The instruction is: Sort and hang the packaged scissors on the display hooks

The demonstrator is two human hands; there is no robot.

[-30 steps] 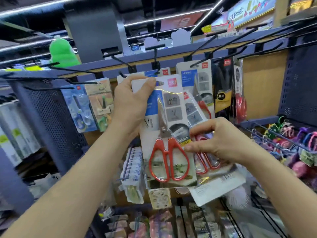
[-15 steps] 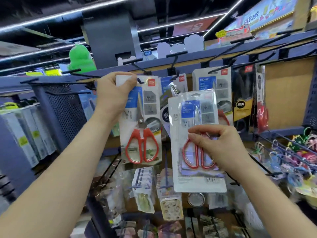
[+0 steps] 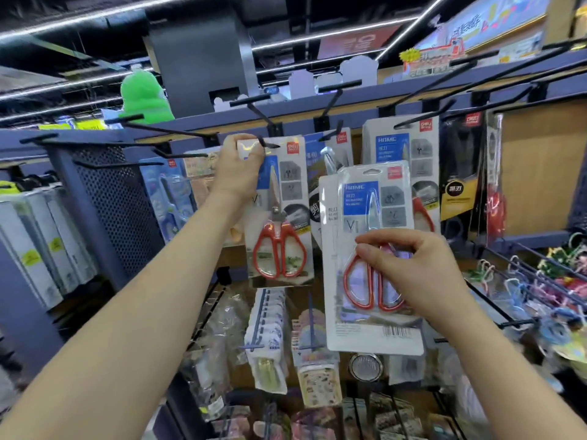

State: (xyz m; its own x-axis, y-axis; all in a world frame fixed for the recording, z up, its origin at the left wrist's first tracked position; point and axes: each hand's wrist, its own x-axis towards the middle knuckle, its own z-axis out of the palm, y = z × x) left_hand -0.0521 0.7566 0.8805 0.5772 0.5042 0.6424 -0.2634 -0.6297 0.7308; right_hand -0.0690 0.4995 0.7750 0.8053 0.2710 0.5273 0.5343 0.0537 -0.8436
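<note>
SHOP DISPLAY, TOP ROW. A pack of red-handled scissors (image 3: pixel 279 217) hangs upright in front of the display. My left hand (image 3: pixel 236 168) holds its top edge, the fingers (image 3: pixel 254 154) pinching the card right at the tip of a black hook (image 3: pixel 270 143). The hand covers the card's hole, so from my remote seat I cannot tell whether it is already over the wire.

A second pack (image 3: pixel 371 255) sits lower and to the right, clear of any hook. My right hand (image 3: pixel 413 274) grips it, thumb and fingers clamped round the clear bubble over the handles. Behind it, matching packs (image 3: pixel 403 147) hang on a hook further right, with a black-carded pack (image 3: pixel 460 179) just beside them.

As I judge it, the step in hand is threading the left pack. I would hold the card square to the wire, bring the hole over the tip and slide it well back. I would let go only once the hook carries the weight, since a thin card pinched at one corner may bend and miss the wire. The second pack looks like those behind it, so that hook seems its place.

A blue rail (image 3: pixel 317 111) carries the hooks. A green toy (image 3: pixel 144 93) stands above at the left, and coloured hair ties (image 3: pixel 540 281) hang at the right.
</note>
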